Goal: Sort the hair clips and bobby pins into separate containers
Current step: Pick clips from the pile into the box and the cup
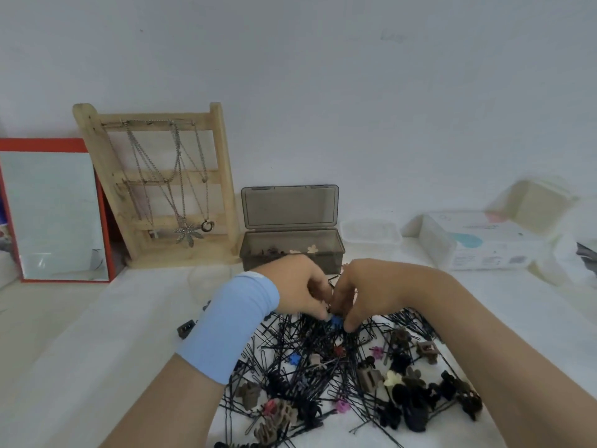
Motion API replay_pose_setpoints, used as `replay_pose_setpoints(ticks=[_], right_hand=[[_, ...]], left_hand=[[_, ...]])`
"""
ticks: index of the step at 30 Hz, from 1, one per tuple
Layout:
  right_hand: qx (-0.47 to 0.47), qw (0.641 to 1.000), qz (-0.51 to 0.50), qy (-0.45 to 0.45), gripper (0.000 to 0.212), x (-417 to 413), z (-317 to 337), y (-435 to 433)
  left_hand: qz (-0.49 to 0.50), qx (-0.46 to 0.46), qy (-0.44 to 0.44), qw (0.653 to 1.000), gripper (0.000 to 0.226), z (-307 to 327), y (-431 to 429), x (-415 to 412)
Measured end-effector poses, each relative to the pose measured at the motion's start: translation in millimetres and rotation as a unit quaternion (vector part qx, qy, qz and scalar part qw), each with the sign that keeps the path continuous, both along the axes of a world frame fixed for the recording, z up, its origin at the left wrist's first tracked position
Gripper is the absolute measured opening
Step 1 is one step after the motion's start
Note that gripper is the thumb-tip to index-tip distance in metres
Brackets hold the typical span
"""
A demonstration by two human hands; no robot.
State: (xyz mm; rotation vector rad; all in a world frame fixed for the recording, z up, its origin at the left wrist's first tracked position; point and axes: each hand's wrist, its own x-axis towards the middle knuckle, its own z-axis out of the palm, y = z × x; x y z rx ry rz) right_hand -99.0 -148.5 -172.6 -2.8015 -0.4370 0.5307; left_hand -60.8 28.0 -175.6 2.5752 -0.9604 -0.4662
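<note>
Bobby pins (300,347) underlie curled left hand (292,286), right hand (371,292).

My left hand (298,286) and right hand (371,291) sit almost touching ahead of me, with both forearms reaching in from below and converging. My fingers (350,321) curl downward, tips close together, and I cannot tell whether they pinch anything. A light blue fabric band (232,324) wraps my left wrist; my right forearm is bare.

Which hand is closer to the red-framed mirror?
Left. The left hand lies right of the mirror; the right hand is farther right, beyond it.
</note>
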Motion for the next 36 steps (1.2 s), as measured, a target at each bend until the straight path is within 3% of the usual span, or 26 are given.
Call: replay_pose_setpoints(ticks=[3, 8, 13, 19, 23, 27, 30, 33, 36], right_hand=[[0.031, 0.999, -0.014, -0.022, 0.03, 0.7, -2.9, -8.0], [0.116, 0.991, -0.063, -0.022, 0.021, 2.8, 0.7, -23.6], [0.128, 0.986, -0.097, -0.044, 0.02, 6.5, 10.2, -36.5], [0.097, 0.976, -0.166, -0.097, 0.019, 6.6, 23.0, -72.6], [0.058, 0.982, -0.166, -0.062, 0.026, 6.4, 23.7, -77.8], [0.01, 0.981, -0.193, -0.01, 0.02, 8.8, 17.0, -86.8], [-0.002, 0.981, -0.195, 0.017, 0.013, 4.8, 20.4, -100.0], [-0.032, 0.977, -0.209, 0.031, 0.011, 0.4, 24.4, -109.1], [-0.045, 0.973, -0.221, 0.05, 0.017, -1.9, 20.6, -110.0]], left_hand=[[-0.006, 0.055, -0.02, 0.998, 0.019, -6.8, 1.8, 4.4], [0.007, 0.035, -0.039, 0.999, 0.012, -5.1, 5.9, 9.0], [0.031, 0.037, -0.056, 0.997, 0.017, -3.9, 7.5, 11.7], [0.028, -0.095, -0.059, 0.993, 0.014, 0.9, -20.6, 4.1], [0.003, -0.049, -0.088, 0.995, 0.026, 1.2, -64.3, 3.3], [-0.052, 0.026, -0.104, 0.993, 0.031, -9.1, -102.7, 1.4], [-0.066, 0.005, -0.123, 0.99, 0.024, -20.2, -115.1, -3.9], [-0.083, -0.04, -0.055, 0.994, 0.027, -23.5, -121.5, -15.1], [-0.129, 0.023, -0.063, 0.989, 0.027, -23.0, -125.7, -18.7]])
